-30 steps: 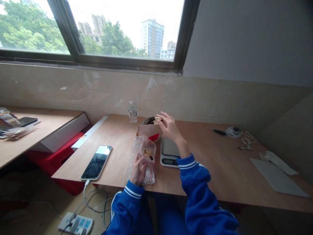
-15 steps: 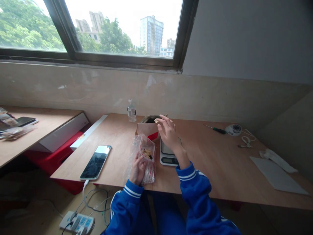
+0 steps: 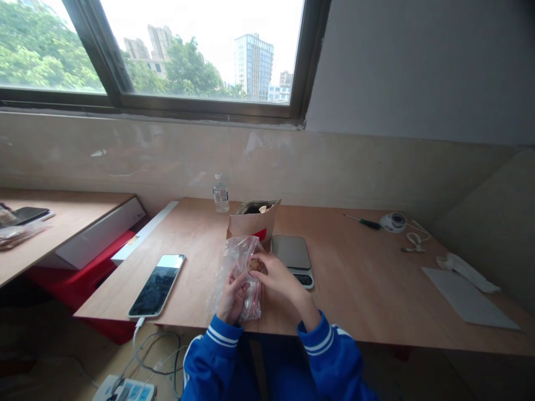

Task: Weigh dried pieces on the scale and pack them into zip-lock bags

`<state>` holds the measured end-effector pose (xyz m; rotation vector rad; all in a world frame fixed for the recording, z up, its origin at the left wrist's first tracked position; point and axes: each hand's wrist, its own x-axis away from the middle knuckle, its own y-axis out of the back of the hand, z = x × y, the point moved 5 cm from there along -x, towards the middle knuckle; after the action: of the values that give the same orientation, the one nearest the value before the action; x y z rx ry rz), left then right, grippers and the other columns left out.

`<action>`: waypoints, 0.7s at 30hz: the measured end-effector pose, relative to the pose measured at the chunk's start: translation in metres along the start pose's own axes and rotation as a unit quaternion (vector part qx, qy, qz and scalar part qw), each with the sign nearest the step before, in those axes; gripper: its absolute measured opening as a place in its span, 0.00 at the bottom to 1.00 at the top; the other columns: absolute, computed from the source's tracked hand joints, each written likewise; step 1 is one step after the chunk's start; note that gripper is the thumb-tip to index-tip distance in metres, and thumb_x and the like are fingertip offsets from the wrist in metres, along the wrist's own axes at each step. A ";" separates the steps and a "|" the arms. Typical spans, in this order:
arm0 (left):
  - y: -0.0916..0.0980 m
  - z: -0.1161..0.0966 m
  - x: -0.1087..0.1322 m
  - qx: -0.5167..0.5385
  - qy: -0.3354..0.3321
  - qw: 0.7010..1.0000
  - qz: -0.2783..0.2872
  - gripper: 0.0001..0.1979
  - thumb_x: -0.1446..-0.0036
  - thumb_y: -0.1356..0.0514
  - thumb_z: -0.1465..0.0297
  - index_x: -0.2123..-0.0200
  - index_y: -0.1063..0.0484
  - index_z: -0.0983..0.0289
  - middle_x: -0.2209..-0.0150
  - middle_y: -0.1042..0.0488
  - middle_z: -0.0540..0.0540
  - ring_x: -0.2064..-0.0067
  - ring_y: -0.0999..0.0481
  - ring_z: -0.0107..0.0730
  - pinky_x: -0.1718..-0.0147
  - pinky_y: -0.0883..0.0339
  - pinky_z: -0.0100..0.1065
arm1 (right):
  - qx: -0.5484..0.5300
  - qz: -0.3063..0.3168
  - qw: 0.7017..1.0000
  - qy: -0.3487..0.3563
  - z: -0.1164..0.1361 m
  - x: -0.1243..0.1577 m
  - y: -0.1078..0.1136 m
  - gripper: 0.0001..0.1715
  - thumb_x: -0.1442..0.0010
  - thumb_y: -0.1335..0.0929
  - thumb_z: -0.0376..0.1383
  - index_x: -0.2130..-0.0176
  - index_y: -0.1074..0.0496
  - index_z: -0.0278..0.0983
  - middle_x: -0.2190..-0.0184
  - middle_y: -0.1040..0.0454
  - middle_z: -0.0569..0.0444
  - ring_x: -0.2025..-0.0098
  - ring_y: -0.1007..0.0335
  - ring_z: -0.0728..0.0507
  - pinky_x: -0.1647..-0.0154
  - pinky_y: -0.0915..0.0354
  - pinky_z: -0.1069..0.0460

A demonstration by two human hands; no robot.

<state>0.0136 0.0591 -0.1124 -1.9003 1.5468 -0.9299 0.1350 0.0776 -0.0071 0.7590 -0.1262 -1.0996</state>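
My left hand (image 3: 233, 294) is low near the table's front edge, the wrist just above the wood, fingers curled inward and gripping the side of a clear plastic bag (image 3: 234, 256) with red lines along its seal. The bag stands slightly slumped in front of me, between my two hands, its lower part spread on the table (image 3: 343, 267). My right hand (image 3: 279, 274) comes in from the other side, forearm angled forward and inward, back of the hand up, fingers bent down and thumb beneath them at the bag's mouth. Brown dried pieces (image 3: 258, 266) show between that thumb and the fingers; I cannot tell whether I am pinching one or only touching the plastic. Both forearms, in blue sleeves (image 3: 334, 348) with white stripes at the cuffs, slant toward each other, so my hands nearly meet. Just beyond the plastic bag stands an open brown paper bag (image 3: 246, 225), with something pale (image 3: 263, 209) showing in its mouth. A kitchen scale (image 3: 291, 250) lies beside it to my right, its near end partly hidden behind my right hand. My phone (image 3: 156, 287) lies face up, well to the left of my left hand, a white cable (image 3: 140, 323) plugged into its near end.
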 end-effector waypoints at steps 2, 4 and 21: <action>-0.002 0.001 0.001 -0.017 0.013 1.000 0.019 0.24 0.53 0.33 0.75 0.50 0.32 0.61 0.57 0.23 0.53 0.63 0.21 0.28 0.66 0.26 0.25 | -0.030 0.008 1.000 -0.005 0.001 0.000 0.009 0.12 0.43 0.33 0.29 0.58 0.27 0.38 0.59 0.25 0.50 0.57 0.29 0.42 0.55 0.34 0.48; -0.003 0.002 0.002 -0.030 0.029 0.999 0.027 0.26 0.53 0.33 0.75 0.49 0.33 0.60 0.56 0.23 0.54 0.64 0.21 0.28 0.71 0.27 0.24 | -0.058 0.009 0.998 -0.005 0.005 -0.001 0.026 0.10 0.43 0.34 0.29 0.60 0.27 0.38 0.62 0.24 0.52 0.60 0.28 0.43 0.57 0.33 0.49; 0.006 0.001 -0.002 -0.006 0.040 0.999 -0.022 0.20 0.49 0.38 0.79 0.52 0.30 0.60 0.46 0.29 0.57 0.65 0.22 0.27 0.80 0.30 0.20 | 0.034 -0.130 0.986 0.097 0.034 -0.083 0.100 0.16 0.36 0.37 0.37 0.50 0.29 0.39 0.51 0.29 0.49 0.47 0.34 0.44 0.44 0.39 0.48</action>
<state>0.0102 0.0593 -0.1175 -1.9341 1.5649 -1.0290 0.1563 0.1534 0.1018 0.9597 0.1044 -1.2649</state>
